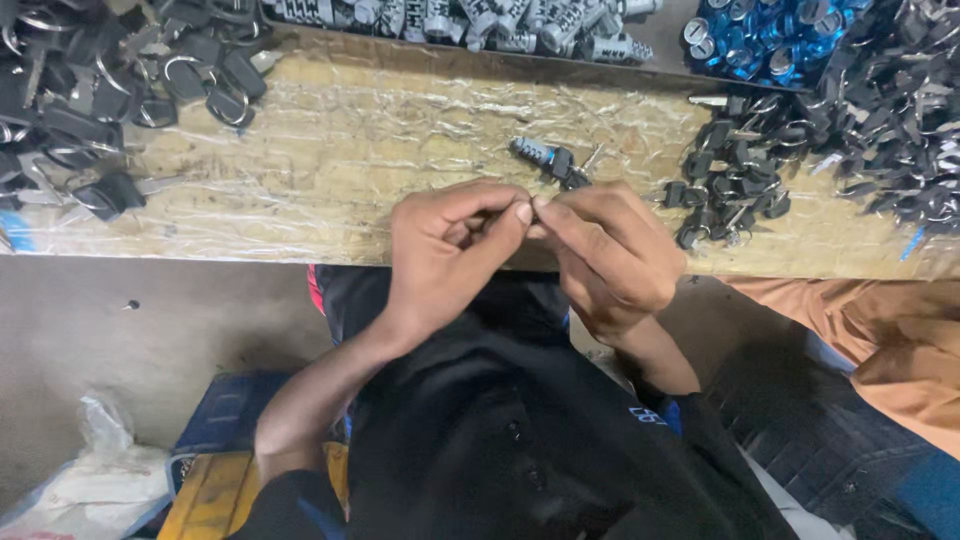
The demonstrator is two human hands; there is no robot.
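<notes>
Over the plastic-covered bench (330,160), left hand (450,250) and right hand (610,250) met fingertip to fingertip, pinching something small and hidden; a lock cylinder (545,160) lay just beyond, nearer the right.

On the workbench (330,170), a lock cylinder (545,160) lies centrally; key piles (110,90) sit left, more keys (800,150) right, probably cylinders (470,20) behind.

Black keys (730,190), blue caps (760,40) (glossy)
</notes>
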